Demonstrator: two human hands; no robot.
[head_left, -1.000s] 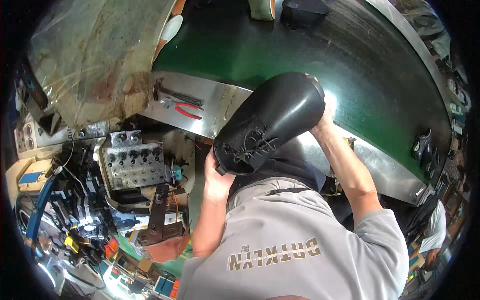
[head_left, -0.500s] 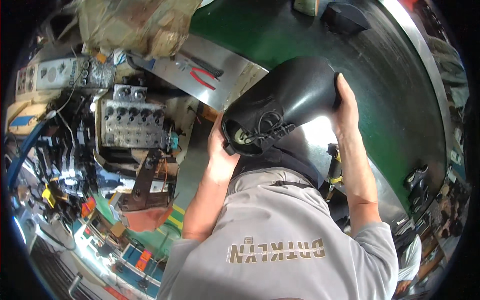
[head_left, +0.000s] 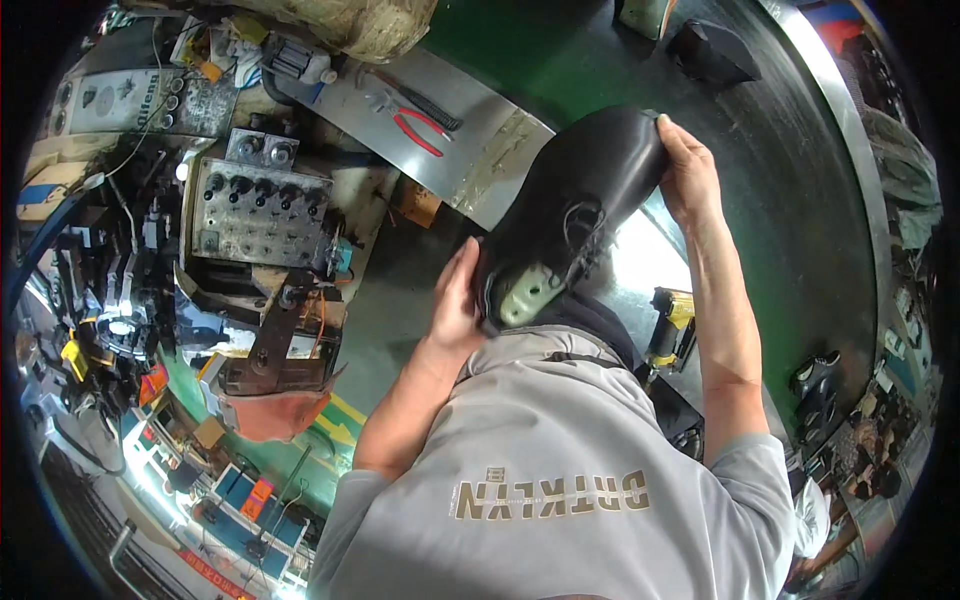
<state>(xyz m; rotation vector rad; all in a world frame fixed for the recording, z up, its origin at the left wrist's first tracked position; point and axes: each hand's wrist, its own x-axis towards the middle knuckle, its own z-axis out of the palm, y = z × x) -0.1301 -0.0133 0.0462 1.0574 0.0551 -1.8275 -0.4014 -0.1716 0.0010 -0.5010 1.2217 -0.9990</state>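
A black leather shoe upper (head_left: 600,160) with black laces is stretched over a pale green last (head_left: 530,292), whose top with holes shows in the collar opening. It is held slantwise in front of my waist, toe far right and heel near left. My right hand (head_left: 692,175) grips the toe edge, thumb and fingers pressed on it. Against the heel end rests my left hand (head_left: 458,305), fingers along the side and fingertips partly behind the shoe. The laces are slightly blurred.
Red-handled pliers (head_left: 420,133) and a black-handled tool (head_left: 425,102) lie on a metal ledge (head_left: 350,112). A yellow-and-black power tool (head_left: 672,325) stands right of my waist. Black shoes (head_left: 818,385) and a dark piece (head_left: 715,55) sit on the dark green work surface (head_left: 780,180). A machine control panel (head_left: 262,218) is left.
The shoe has tilted, turning its opening up so more of the green last shows. My right hand has shifted to the toe tip; my left hand's fingers have moved along the heel.
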